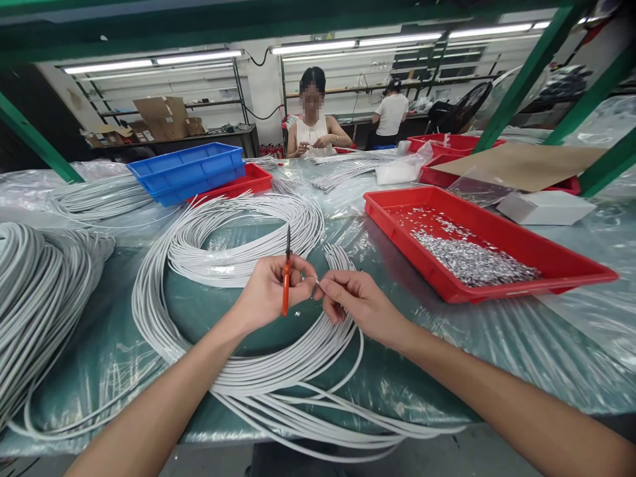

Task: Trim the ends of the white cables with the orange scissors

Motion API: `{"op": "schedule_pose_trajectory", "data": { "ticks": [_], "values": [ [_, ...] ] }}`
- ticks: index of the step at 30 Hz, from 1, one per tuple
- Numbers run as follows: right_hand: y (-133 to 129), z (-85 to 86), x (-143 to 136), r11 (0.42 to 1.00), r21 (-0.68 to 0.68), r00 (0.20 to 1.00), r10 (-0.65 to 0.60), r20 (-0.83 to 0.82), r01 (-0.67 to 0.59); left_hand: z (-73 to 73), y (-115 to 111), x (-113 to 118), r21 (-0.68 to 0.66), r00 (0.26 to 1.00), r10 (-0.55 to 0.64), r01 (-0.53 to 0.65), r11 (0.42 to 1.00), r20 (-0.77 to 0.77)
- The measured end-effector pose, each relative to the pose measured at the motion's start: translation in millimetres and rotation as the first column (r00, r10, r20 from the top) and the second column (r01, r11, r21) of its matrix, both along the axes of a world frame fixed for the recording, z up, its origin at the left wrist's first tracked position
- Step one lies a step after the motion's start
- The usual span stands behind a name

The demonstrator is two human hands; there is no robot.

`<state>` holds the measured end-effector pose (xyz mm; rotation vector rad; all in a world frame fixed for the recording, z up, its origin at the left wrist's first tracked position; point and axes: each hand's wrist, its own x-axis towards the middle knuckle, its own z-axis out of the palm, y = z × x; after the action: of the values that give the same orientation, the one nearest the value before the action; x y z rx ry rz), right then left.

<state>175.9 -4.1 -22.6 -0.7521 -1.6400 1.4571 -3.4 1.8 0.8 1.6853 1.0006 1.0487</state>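
Observation:
My left hand is closed around small orange-handled scissors, their dark pointed tip upward. Its thumb and fingertips also meet close to a white cable end. Pinched between the thumb and fingers of my right hand is the white cable, its tip reaching toward my left fingertips. What exactly sits at that tip is too small to make out. Below both hands lies a large coil of white cables, with a bundle of loose ends just behind my right hand.
A red tray holding many small metal pieces stands at right. At the back left, a blue bin rests over a red one. Another cable coil fills the left side. A green frame post slants at right. Across the table sits a co-worker.

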Motion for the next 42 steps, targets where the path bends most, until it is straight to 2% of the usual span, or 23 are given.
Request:
{"op": "schedule_pose_trajectory", "data": {
  "ticks": [7,14,19,24,29,34,37,39,42],
  "values": [
    [-6,0.6,1,0.951,0.269,0.97,-0.194,0.147,0.15,4.6,-6,5,-0.037,0.999,0.041,-0.04,0.999,0.018],
    [-2,0.7,2,0.951,0.259,0.968,-0.208,0.139,0.167,4.7,-6,5,-0.101,0.998,0.067,-0.065,0.993,0.011],
    [6,-4.6,3,0.973,0.202,0.979,-0.143,0.147,0.112,1.5,-2,2,-0.083,0.997,0.059,-0.063,0.995,-0.051],
    [7,-8.3,3,0.951,0.285,0.959,-0.186,0.213,0.121,-2.6,3,-1,-0.137,0.994,0.032,-0.046,0.99,-0.108],
    [3,-6.0,3,0.885,0.447,0.913,-0.284,0.293,0.132,-1.7,4,-1,-0.195,0.988,0.018,-0.048,0.98,-0.153],
    [1,-8.2,4,0.756,0.648,0.883,-0.364,0.298,0.093,-1.7,4,-2,-0.297,0.993,-0.017,-0.019,0.955,-0.117],
    [0,-9.8,4,0.694,0.713,0.887,-0.387,0.253,0.1,-1.4,4,-4,-0.335,0.995,-0.055,0.023,0.942,-0.086],
    [0,-9.3,4,0.71,0.696,0.893,-0.38,0.243,0.113,-1.2,5,-6,-0.333,0.995,-0.071,0.045,0.942,-0.067],
    [4,-7.1,5,0.836,0.527,0.919,-0.315,0.236,0.151,-0.5,5,-5,-0.272,0.999,-0.031,0.026,0.962,-0.013]
  ]
}}
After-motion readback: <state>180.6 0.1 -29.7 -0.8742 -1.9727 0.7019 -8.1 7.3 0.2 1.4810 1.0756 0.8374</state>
